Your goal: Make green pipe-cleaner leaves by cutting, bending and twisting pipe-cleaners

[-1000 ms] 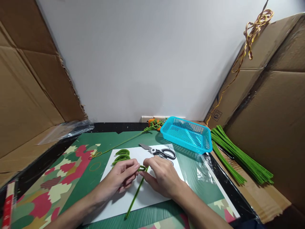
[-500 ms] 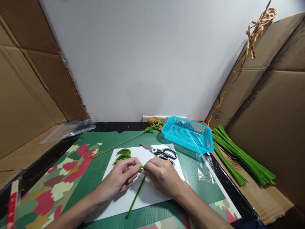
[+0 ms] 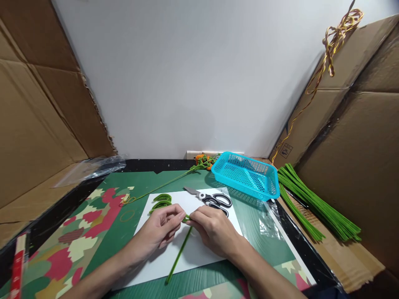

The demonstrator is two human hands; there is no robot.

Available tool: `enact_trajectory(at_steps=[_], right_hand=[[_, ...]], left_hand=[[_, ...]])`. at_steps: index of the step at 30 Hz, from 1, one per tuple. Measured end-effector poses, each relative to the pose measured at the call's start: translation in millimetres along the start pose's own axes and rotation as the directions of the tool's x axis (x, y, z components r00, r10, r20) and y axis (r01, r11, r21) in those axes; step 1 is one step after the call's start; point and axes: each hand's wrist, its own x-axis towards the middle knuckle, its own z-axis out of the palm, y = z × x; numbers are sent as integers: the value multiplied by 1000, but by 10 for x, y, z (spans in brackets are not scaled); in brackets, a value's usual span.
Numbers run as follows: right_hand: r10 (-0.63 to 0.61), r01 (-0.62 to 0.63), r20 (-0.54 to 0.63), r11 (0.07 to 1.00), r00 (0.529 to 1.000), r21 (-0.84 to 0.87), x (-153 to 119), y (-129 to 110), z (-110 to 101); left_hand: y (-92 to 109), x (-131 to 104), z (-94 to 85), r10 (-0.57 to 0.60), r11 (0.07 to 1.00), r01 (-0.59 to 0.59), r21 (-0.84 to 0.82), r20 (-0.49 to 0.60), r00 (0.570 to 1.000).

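Between my two hands, above a white sheet of paper [image 3: 199, 255], is a green pipe cleaner [image 3: 179, 258] whose long end slants down toward the front. My left hand [image 3: 165, 226] pinches its upper part between thumb and fingers. Close beside it, my right hand [image 3: 210, 226] has its fingers closed on the same pipe cleaner, palm down. The short bit between the fingertips is mostly hidden. Green looped leaf shapes [image 3: 162, 198] lie on the paper behind my left hand. Black-handled scissors [image 3: 202, 196] rest behind my right hand, their blades pointing left.
A blue perforated basket [image 3: 246, 176] stands at the back right. Beyond it lies a bundle of green pipe cleaners [image 3: 318, 203] on cardboard. An orange flower [image 3: 204, 160] with a long green stem lies at the back. Cardboard walls flank both sides; a plastic bag [image 3: 90, 168] is at left.
Both hands hold nearly the same pose. The fingertips and the pipe cleaner between them have shifted very slightly, and its hanging end has moved a little to the right.
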Motion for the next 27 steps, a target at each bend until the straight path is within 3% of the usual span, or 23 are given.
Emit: enact_trajectory(at_steps=[5, 11, 16, 21, 27], right_hand=[[24, -25, -11, 999, 1000, -40, -3, -5, 10], [-52, 52, 7, 995, 999, -83, 19, -31, -22], [-26, 22, -72, 998, 997, -51, 21, -53, -69], [13, -9, -153, 1000, 988, 23, 35, -45, -90], [-4, 6, -100, 1000, 995, 19, 33, -10, -65]], left_hand=[[-62, 13, -25, 15, 1000, -15, -5, -20, 1000], [-25, 6, -21, -14, 1000, 14, -2, -17, 1000], [48, -3, 1, -11, 998, 5, -68, -76, 997], [62, -11, 14, 29, 999, -32, -23, -118, 993], [21, -14, 21, 38, 999, -38, 0, -57, 998]])
